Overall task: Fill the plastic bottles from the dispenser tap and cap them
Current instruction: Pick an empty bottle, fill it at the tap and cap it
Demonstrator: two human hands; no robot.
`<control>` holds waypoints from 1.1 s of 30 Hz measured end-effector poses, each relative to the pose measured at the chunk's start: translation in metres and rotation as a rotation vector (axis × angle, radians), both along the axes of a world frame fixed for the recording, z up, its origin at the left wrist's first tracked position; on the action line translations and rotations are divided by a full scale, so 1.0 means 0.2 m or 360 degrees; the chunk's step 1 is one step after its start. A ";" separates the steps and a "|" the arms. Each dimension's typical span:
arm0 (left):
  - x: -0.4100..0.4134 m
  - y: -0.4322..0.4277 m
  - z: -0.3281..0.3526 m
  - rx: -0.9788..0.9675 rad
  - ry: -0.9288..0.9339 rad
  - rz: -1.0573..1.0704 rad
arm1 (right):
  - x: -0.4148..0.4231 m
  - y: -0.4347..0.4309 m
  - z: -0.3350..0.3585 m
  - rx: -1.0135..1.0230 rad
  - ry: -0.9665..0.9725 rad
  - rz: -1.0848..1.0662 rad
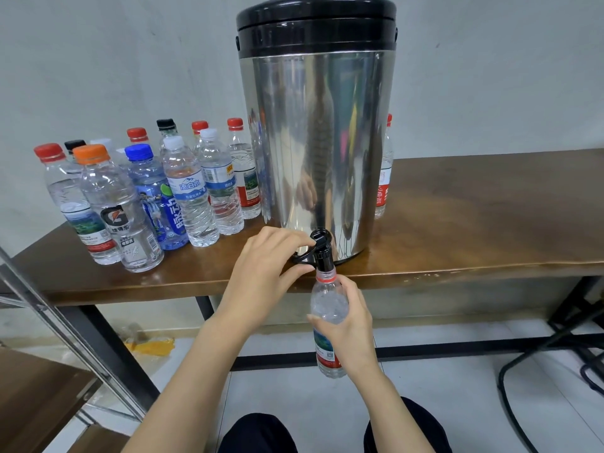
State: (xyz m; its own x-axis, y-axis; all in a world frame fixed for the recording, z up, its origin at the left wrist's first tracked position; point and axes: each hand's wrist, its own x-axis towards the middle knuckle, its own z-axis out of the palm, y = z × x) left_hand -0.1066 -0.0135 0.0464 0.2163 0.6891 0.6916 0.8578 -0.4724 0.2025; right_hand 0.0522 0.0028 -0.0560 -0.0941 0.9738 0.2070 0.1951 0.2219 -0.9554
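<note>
On the brown wooden table [474, 207], capped clear plastic bottles [137, 197] stand grouped at left. The left hand [261, 279] pinches the lever of the black tap [322, 250] on the steel dispenser [313, 142]. Below the table edge, the uncapped clear plastic bottle [327, 302], with red neck ring and green-and-red label, stands upright, mouth against the spout, its body gripped by the right hand [353, 331].

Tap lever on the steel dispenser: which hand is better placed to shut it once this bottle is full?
Left. The left hand pinches the black tap lever, while the right hand grips the uncapped bottle under the spout and probably cannot let go without dropping it.
</note>
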 end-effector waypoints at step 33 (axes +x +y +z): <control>-0.04 0.02 0.09 0.0127 0.0335 -0.0109 | 0.00 0.01 0.00 -0.0018 -0.0022 0.0009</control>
